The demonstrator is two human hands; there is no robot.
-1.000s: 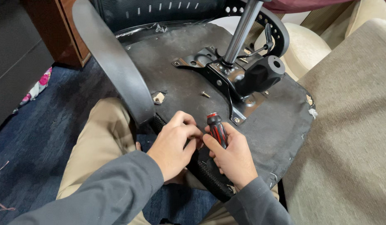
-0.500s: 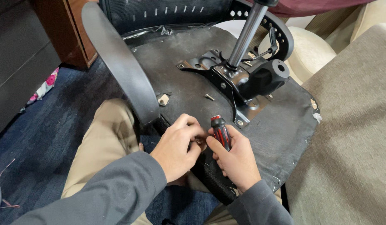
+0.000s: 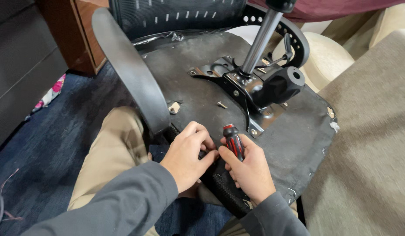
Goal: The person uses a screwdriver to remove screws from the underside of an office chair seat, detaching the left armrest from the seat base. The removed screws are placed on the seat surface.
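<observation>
— both hands sit at the near edge of the upturned chair seat [image 3: 294, 144], don't they?

— yes. right hand [image 3: 250, 168] is closed around a screwdriver [image 3: 233, 140], red and black handle sticking up out of the fist. left hand [image 3: 187, 155] is just beside it, fingers curled and pinched together at the seat's edge, fingertips touching the right thumb.

— is the left hand holding anything?

— cannot tell. the fingers cover whatever is between them.

— where's the screwdriver tip?

— hidden under the right hand, pointing down toward the seat rim between the two hands.

— what else is on the seat?

— one loose screw [image 3: 221, 105] lying on the black underside, well apart from the hands, further up. one metal mounting plate [image 3: 255, 126] bolted near the middle, with one shiny post [image 3: 260, 41] rising from it and one black knob [image 3: 279, 85] on its side. one small torn hole [image 3: 173, 107] in the fabric, near the armrest.

— armrests?

— one wide black armrest [image 3: 128, 70] on the left, its lower end just above the left hand. a second curved one [image 3: 298, 37] with holes shows at the far side.

— and the person?

— two grey sleeves, tan trousers [image 3: 110, 153], seated on a dark blue carpet [image 3: 49, 144]. a beige cushion [image 3: 368, 131] lies to the right.
</observation>
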